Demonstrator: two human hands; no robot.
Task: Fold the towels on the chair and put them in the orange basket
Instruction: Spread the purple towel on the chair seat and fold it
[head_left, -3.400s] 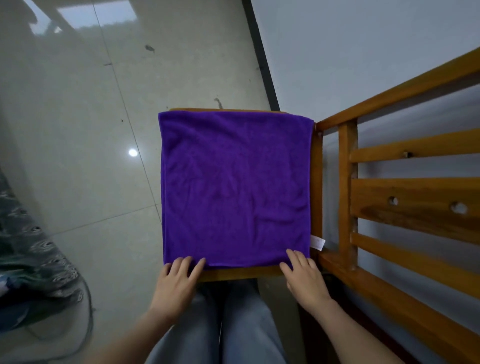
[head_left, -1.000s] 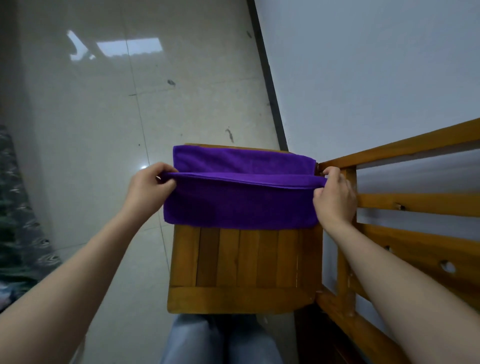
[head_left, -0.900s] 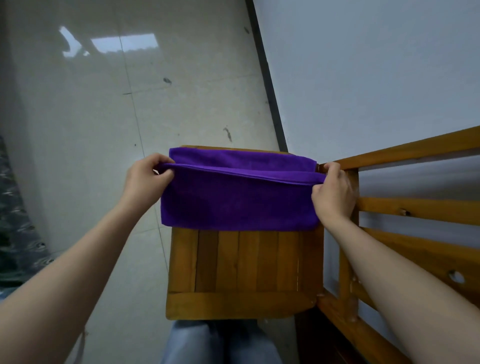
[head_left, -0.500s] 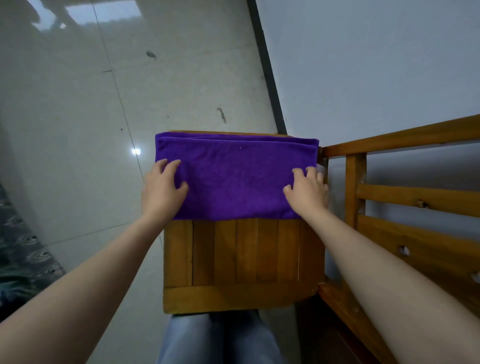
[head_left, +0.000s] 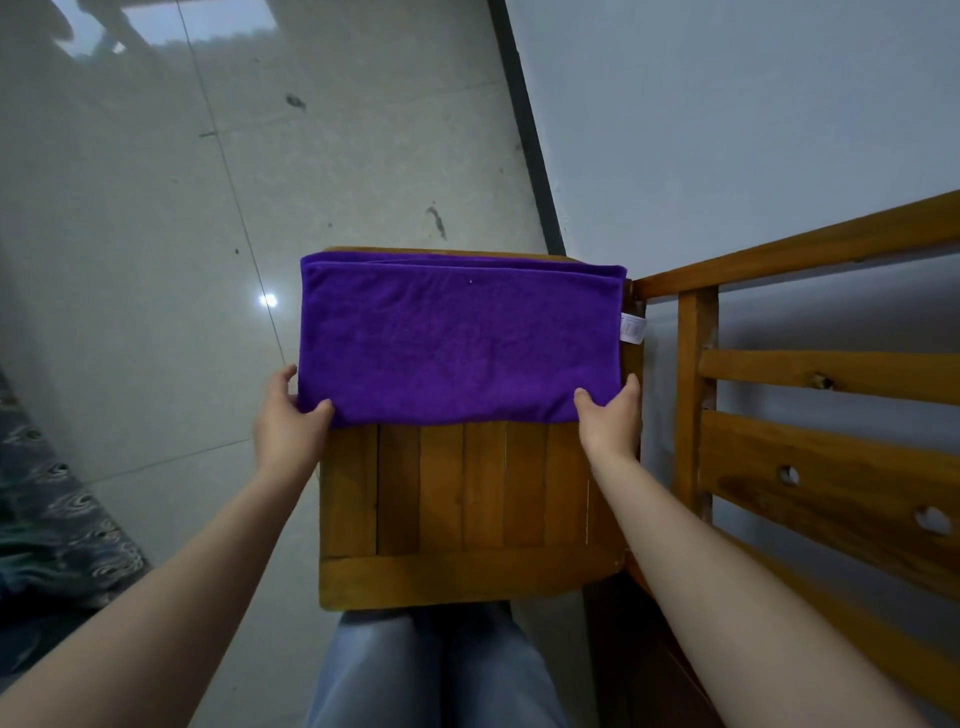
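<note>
The once-folded towel (head_left: 457, 338) is pinched at its near corners by the left grip (head_left: 288, 431) and the right grip (head_left: 608, 426); a second fold is judged due.

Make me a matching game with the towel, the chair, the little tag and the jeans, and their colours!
Things:
1. towel
2. chair
3. tag
4. jeans

Colours:
A. white
B. light blue
C. purple
D. brown

Pairs: 1-C, 2-D, 3-A, 4-B
</note>
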